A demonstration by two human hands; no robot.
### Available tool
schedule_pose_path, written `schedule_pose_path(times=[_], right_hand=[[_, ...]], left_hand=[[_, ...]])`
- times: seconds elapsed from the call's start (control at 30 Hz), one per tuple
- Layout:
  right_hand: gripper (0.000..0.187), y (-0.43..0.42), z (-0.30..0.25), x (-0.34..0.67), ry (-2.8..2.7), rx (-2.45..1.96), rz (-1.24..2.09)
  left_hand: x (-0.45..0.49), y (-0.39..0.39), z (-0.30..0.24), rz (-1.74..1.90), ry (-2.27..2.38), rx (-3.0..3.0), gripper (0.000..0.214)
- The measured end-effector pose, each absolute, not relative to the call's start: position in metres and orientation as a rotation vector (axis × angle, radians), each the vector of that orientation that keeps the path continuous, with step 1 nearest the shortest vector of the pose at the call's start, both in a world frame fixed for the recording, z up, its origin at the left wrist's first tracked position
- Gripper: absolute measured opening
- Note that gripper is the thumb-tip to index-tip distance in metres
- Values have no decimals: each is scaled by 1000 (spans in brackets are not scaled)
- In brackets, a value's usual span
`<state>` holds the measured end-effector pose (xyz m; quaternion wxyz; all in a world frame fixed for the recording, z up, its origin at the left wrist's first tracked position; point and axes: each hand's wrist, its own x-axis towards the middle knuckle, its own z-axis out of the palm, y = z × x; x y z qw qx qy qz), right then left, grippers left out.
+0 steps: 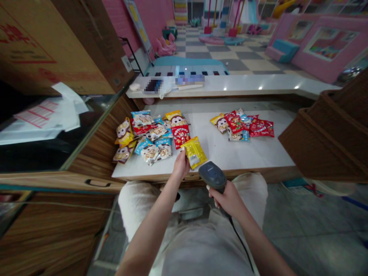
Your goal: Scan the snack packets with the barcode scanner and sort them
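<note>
My left hand (181, 165) grips the edge of a yellow snack packet (195, 152), whose back with a barcode faces up near the counter's front edge. In my right hand (227, 197) is a dark grey barcode scanner (212, 174), its head just right of the packet and its cord trailing down over my lap. Left of the yellow packet lies a pile of snack packets (149, 152) in blue, red and yellow. A smaller group of packets (237, 122), mostly red, rests on the right side of the white counter (224, 155).
A raised white shelf (230, 85) runs along the back, bearing a blurred phone (153, 86) and a small box (189, 81). At left, a large cardboard box (57, 46) and papers (48, 115) sit on a dark surface. A brown woven object (330, 130) juts in from the right.
</note>
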<state>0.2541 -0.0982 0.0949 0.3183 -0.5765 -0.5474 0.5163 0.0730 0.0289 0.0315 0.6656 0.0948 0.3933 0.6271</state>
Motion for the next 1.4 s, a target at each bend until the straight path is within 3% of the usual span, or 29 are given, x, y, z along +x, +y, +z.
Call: schedule_pose_path(times=[0.4,0.53,0.77,0.83,1.03,1.17,1.4], right_hand=[[25,-99,95,272,-1312,-1523,1339],[25,-99,93,291,-1262,-1543,1281],[26,-98,93,320,-1147,-1594,1267],[25,-97,95,325,-1117,-1613,1255],[30,-94,97,333,-1077,-1640,1258],[31,-94,98,331,-1108,-1620,1249],[28,-96,97,316,-1180,-1588,1286]], left_hand=[[86,37,41,1464,915,373,34],[118,67,58,1491,930,591,26],[209,155,98,1491,936,1200,33],[235,179,102,1415,945,1539,39],[279,205,94,747,1089,2315,74],[265,184,89,899,1002,2312,70],[168,117,68,1268,1157,1807,62]])
